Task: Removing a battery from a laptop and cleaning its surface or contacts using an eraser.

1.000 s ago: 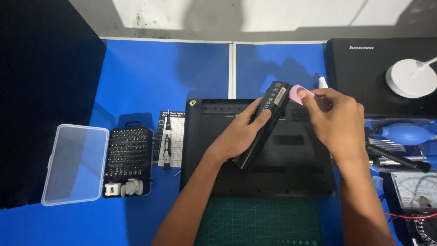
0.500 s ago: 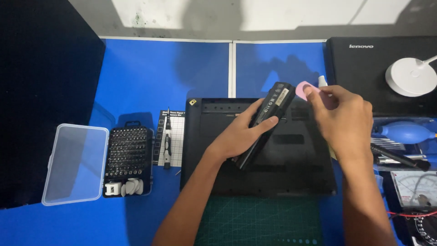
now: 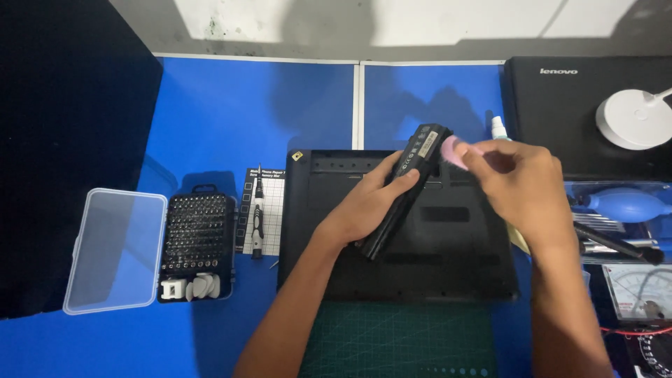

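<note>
From the head camera, the left hand (image 3: 364, 210) grips a long black battery pack (image 3: 402, 189), fingers wrapped around its middle, and holds it slanted above the upturned black laptop (image 3: 434, 273) in the middle of the bench (image 3: 231, 112). The pack's far end, with its pale label, points up and to the right. Compared with a second ago that end has lifted slightly and the pack sits a little steeper, so it now meets the right hand more squarely.

The right hand (image 3: 525, 189) has moved a touch left. Its fingers pinch a small pink pad (image 3: 451, 150), which now touches the far end of the pack; a moment back it hovered just beside it. I judge this as wiping or rubbing at the pack's end, well under way.

Left of the laptop lie a small screwdriver (image 3: 257, 217) on a gridded mat (image 3: 262, 210), an open case of bits (image 3: 196, 238), and its clear lid (image 3: 115, 248). Far right stands a white lamp base (image 3: 630, 119); a blue blower (image 3: 623, 204) lies nearer.
</note>
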